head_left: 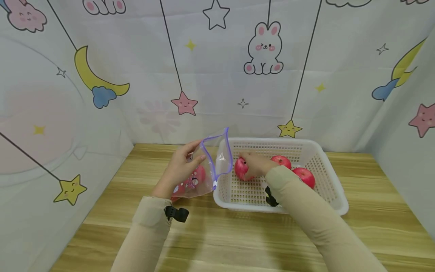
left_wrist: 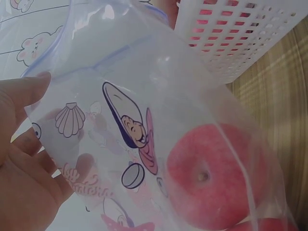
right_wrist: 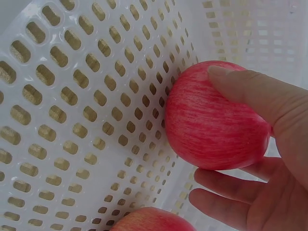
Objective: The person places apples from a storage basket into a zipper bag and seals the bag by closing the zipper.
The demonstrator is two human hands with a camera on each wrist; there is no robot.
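My left hand (head_left: 180,166) pinches the edge of a clear zip bag (left_wrist: 130,96) with purple trim and sea-themed prints, its mouth facing the basket. Inside the bag a red apple (left_wrist: 211,178) shows, with part of another below it. My right hand (right_wrist: 269,144) reaches into the white perforated basket (head_left: 221,196) and grips a red apple (right_wrist: 216,120) near the basket's left end, thumb on one side and fingers on the other. Two more apples, one at the back (head_left: 281,160) and one farther right (head_left: 305,176), lie in the basket, partly hidden by my right arm.
The basket stands on a wood-grain table (head_left: 217,241), right beside the bag. Behind hangs a white curtain (head_left: 217,68) printed with stars, moons and a rabbit; more of it runs along both sides.
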